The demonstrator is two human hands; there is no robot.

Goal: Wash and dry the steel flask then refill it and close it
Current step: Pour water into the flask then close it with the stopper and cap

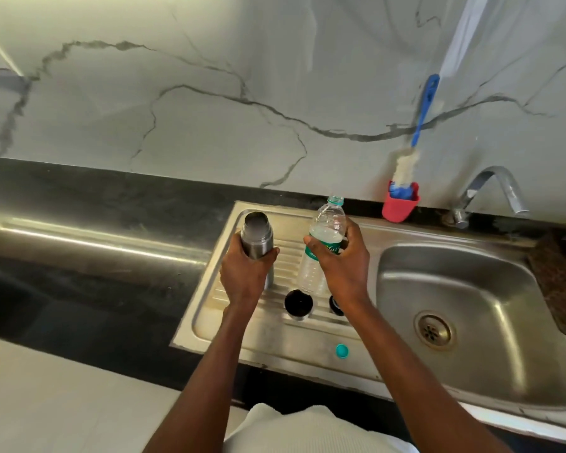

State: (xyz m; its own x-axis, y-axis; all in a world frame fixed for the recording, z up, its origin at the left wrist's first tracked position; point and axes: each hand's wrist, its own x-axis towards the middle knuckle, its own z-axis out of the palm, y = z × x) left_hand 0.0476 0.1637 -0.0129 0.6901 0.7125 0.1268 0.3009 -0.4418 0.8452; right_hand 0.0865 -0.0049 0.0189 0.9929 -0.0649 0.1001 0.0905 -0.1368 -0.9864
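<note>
The steel flask (256, 235) stands upright with its mouth open on the ribbed drainboard (288, 341). My left hand (244, 274) grips its body. My right hand (343, 261) holds a clear plastic water bottle (325, 230), uncapped and tilted slightly, just right of the flask and apart from it. The flask's steel cup lid (298, 304) lies on the drainboard below the bottle. A dark stopper (335, 304) sits beside it, partly hidden by my right wrist. The bottle's teal cap (341, 350) lies near the front rim.
The sink basin (464, 308) with its drain is at the right, under a chrome tap (494, 191). A blue-handled bottle brush (415, 138) stands in a red holder (399, 206) against the marble wall. A brown cloth (559, 279) lies at the sink's right edge. Dark counter (95, 243) stretches left.
</note>
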